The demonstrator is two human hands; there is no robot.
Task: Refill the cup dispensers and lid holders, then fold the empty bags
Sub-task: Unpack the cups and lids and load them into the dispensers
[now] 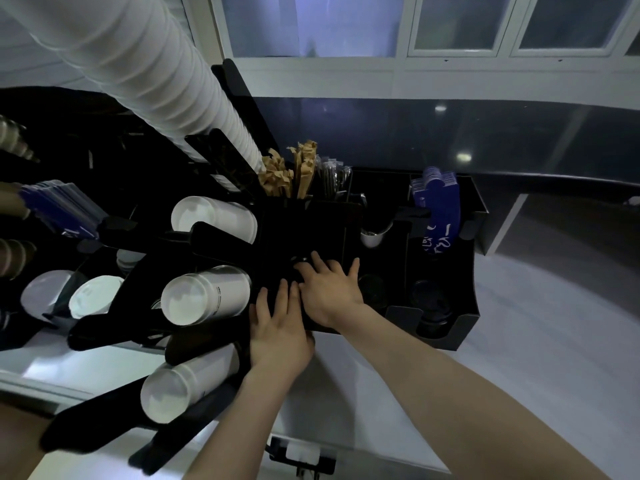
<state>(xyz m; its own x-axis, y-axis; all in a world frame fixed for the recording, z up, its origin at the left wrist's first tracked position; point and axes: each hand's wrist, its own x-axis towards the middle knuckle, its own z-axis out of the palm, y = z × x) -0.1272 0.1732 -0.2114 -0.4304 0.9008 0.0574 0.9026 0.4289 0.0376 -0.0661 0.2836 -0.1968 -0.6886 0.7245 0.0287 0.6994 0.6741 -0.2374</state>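
Both hands flat, fingers spread, pressing down into a dark lid slot (294, 271) of the black organiser (464, 327). Left hand (277, 327) nearer the body, right hand (329, 289) just beyond, touching it. What lies under the palms is too dark to tell; likely lids being seated. Cup stacks (204, 294) just left of the left hand, tubes look full. More lids (433, 306) right of the right hand. Step: lid refill, probably. Next: lift off, check stack sits level. No bags in view.
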